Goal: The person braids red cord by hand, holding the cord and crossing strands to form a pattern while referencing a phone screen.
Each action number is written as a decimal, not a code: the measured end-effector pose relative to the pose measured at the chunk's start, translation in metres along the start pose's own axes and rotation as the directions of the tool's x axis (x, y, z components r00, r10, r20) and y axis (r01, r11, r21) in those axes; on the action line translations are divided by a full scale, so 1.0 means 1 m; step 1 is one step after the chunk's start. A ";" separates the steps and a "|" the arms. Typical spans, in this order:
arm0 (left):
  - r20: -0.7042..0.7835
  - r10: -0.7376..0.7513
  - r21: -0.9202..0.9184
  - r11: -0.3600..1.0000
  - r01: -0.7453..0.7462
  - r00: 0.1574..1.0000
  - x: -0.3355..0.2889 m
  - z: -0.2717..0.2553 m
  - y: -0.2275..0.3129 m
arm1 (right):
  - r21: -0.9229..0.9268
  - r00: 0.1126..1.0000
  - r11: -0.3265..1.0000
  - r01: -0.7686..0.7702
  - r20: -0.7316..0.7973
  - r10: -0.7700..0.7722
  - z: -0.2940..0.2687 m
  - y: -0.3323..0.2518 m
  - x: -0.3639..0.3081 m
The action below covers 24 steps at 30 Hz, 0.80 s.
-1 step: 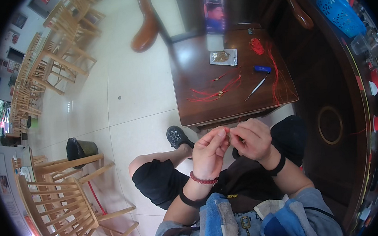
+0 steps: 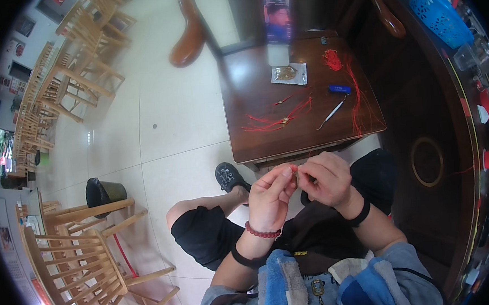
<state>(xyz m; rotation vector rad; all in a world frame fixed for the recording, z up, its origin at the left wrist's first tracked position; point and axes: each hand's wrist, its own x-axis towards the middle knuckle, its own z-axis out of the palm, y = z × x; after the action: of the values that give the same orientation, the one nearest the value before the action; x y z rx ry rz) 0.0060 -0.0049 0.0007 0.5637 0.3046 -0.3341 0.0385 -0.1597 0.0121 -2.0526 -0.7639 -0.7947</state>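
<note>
My left hand [image 2: 272, 195] and my right hand [image 2: 327, 179] meet fingertip to fingertip above my lap, just off the stool's near edge. Both are closed in a pinch on a thin red cord [image 2: 310, 154], mostly hidden by the fingers; a bit of it shows by the right knuckles. On the dark wooden stool [image 2: 267, 146] lie several red cord pieces with small gold-coloured parts [image 2: 285, 121]. To their right are a hooked metal tool [image 2: 331, 115], a small blue block-like item [image 2: 339, 89], long loose red cords [image 2: 356, 102] and a red cord bundle [image 2: 333, 60].
A lit phone [image 2: 278, 20] leans upright at the stool's back, behind a clear packet [image 2: 289, 74] holding gold-coloured bits. A dark wooden cabinet side [image 2: 416, 101] rises on the right, with a blue basket [image 2: 439, 14]. Left are a wooden chair [image 2: 82, 266] and a lined bin [image 2: 111, 193].
</note>
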 end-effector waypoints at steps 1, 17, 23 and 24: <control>0.002 -0.004 0.035 0.999 0.004 1.000 -0.001 0.000 0.002 | 0.008 1.000 1.000 -0.014 0.027 0.013 -0.001 0.001 0.001; 0.478 0.397 0.797 0.179 -0.577 0.784 -0.004 -0.002 0.008 | 0.364 0.606 0.484 -0.795 0.446 0.659 -0.013 -0.012 -0.005; 0.365 0.281 0.810 0.375 -0.451 0.888 -0.002 -0.006 0.012 | 0.362 0.467 0.299 -0.883 0.612 0.638 -0.022 -0.004 -0.001; 0.364 0.281 0.810 0.375 -0.451 0.888 -0.001 -0.007 0.012 | 0.376 0.466 0.280 -0.883 0.631 0.620 -0.023 -0.003 -0.001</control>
<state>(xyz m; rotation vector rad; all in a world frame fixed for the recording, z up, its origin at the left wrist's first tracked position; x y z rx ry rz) 0.0083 0.0087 0.0007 1.6332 -0.2232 -0.0596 0.0295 -0.1767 0.0243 -1.5487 -0.0633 0.4545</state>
